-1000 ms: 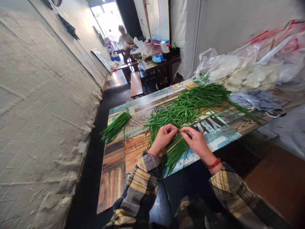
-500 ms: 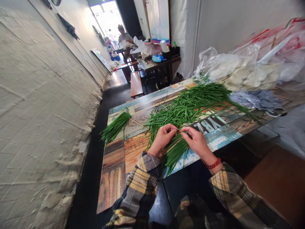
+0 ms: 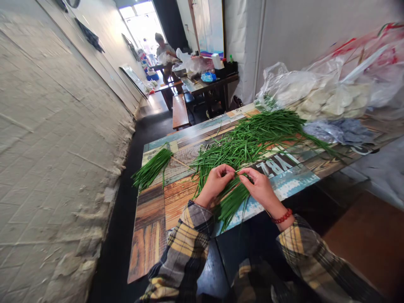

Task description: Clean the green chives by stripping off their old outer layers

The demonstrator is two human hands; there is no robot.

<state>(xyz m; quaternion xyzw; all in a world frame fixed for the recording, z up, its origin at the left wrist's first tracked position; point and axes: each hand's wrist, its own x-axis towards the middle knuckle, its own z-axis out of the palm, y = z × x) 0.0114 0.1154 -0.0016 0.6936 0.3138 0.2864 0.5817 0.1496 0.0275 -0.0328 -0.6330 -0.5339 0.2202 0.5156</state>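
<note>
Near the table's front edge, my left hand (image 3: 218, 181) and my right hand (image 3: 257, 185) face each other, thumbs and forefingers pinched close together. Between the fingertips is the end of a green chive, partly hidden by them. Below and between my hands hangs a bunch of chives (image 3: 232, 204), its leaves pointing toward me. Just beyond lies a large loose pile of chives (image 3: 249, 141). Farther left rests a neat flat bunch of chives (image 3: 154, 168), with thin wooden skewers (image 3: 181, 163) extending from its right side toward the pile.
The patchwork wood-print table (image 3: 148, 235) runs close to a rough white wall (image 3: 63, 147). Clear plastic bags (image 3: 334, 99) with pale round pieces and a crumpled bluish bag (image 3: 341, 131) lie at the right. Beyond are a bench (image 3: 180, 111), another table and a seated person (image 3: 166, 48).
Almost nothing differs. My hands keep the same pinch at the same spot, and the view has shifted very slightly.
</note>
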